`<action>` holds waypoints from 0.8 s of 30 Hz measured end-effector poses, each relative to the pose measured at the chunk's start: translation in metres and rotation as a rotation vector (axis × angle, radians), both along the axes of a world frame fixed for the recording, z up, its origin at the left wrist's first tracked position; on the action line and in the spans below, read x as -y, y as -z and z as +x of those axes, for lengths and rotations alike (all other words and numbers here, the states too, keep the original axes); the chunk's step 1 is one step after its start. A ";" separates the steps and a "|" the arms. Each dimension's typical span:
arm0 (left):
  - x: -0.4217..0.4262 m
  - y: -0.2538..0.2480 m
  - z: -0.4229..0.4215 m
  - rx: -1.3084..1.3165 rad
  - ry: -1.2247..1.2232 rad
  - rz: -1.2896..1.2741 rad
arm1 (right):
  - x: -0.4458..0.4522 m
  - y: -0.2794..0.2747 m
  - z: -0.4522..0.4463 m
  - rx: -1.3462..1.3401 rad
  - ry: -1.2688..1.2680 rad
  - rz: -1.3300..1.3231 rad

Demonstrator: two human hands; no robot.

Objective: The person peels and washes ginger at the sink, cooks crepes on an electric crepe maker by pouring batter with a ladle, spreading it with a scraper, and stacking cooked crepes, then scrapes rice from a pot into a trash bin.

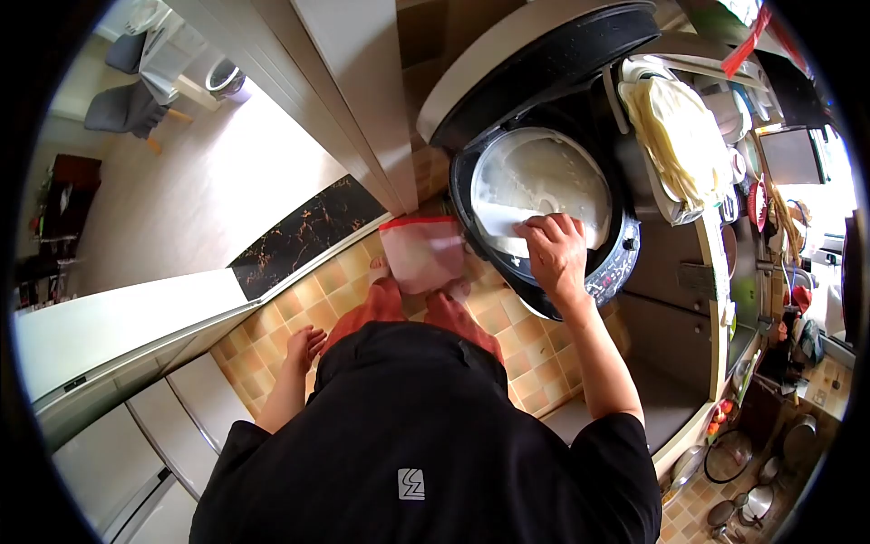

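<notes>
My right hand (555, 254) is closed on a white, flat paddle-like utensil (498, 219) over the near side of a round bowl (544, 168). The bowl sits inside a black cooker (619, 272) whose big lid (535, 63) stands raised behind it. A whitish, cloudy coating or content shows in the bowl; which of these, I cannot tell. Well away from the cooker, my left hand (306, 344) hangs low at the left with its fingers loosely bent and nothing visible in them. A translucent bag with a red edge (424, 254) is near my feet, left of the cooker.
Pale yellow cloths or gloves (675, 136) lie on a rack right of the cooker. Drawers (662, 335) and a counter edge run along the right. White cabinets (172, 417) are at the lower left. A doorway with a dark threshold (304, 236) opens at the upper left.
</notes>
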State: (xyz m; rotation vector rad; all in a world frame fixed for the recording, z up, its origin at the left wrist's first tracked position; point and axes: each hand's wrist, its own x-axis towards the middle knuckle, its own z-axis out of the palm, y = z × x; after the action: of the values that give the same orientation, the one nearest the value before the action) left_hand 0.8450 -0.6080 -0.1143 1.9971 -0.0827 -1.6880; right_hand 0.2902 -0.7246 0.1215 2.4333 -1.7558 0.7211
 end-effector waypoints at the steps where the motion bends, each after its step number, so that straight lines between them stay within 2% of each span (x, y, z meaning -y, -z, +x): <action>1: -0.001 -0.003 -0.005 0.005 0.006 -0.001 | -0.004 -0.001 -0.007 -0.002 -0.031 0.017; 7: -0.007 -0.012 -0.033 0.016 0.017 0.010 | -0.030 -0.007 -0.051 0.012 -0.204 0.101; 12: -0.016 -0.013 -0.050 0.012 0.014 0.002 | -0.043 -0.013 -0.086 0.006 -0.251 0.131; 17: -0.025 -0.007 -0.057 0.028 0.019 0.022 | -0.046 -0.026 -0.112 0.011 -0.188 0.037; 21: -0.029 -0.013 -0.059 0.046 0.022 0.022 | -0.046 -0.042 -0.111 0.019 -0.088 -0.156; 24: -0.031 -0.005 -0.051 0.037 0.021 0.035 | -0.053 -0.033 -0.113 0.001 -0.014 -0.100</action>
State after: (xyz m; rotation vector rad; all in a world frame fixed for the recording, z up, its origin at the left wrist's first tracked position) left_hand 0.7942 -0.5768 -0.1095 2.0605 -0.0882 -1.6770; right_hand 0.1775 -0.6717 0.1547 2.3827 -1.6626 0.7905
